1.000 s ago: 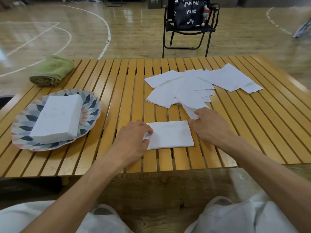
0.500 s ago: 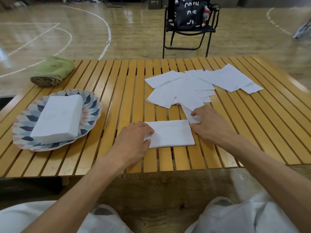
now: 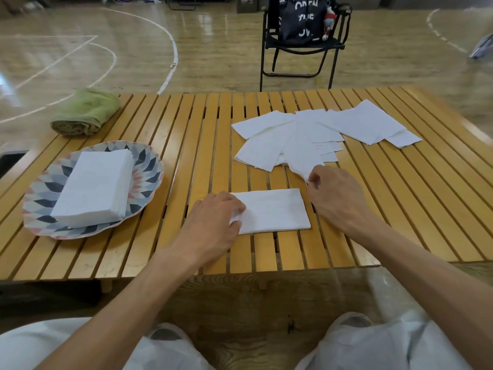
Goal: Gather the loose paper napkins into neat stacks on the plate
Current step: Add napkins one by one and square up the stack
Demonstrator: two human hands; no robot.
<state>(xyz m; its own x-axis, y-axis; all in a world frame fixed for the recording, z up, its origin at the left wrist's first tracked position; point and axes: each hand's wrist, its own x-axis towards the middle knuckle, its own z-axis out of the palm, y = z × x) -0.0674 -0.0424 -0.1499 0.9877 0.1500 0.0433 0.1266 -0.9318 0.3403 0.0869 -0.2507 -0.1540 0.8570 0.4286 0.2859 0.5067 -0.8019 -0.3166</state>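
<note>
A patterned plate point(image 3: 149, 166) at the table's left carries a tall, squared stack of white napkins point(image 3: 93, 188). A small flat stack of napkins point(image 3: 274, 209) lies near the front edge in the middle. My left hand point(image 3: 216, 222) holds this stack's left end, thumb under and fingers curled over it. Loose napkins point(image 3: 306, 134) lie fanned out behind it, across the middle right of the table. My right hand point(image 3: 336, 198) pinches the near corner of one loose napkin point(image 3: 301, 166) and lifts it slightly.
A rolled green towel point(image 3: 85, 113) sits at the table's far left corner. The slatted wooden table point(image 3: 186, 145) ends just before my knees. A black folding chair point(image 3: 301, 46) with a dark bag stands on the gym floor beyond the table.
My right hand slid away from the small stack towards the loose pile and pinched a napkin's near corner. My left hand stayed on the small stack's left end.
</note>
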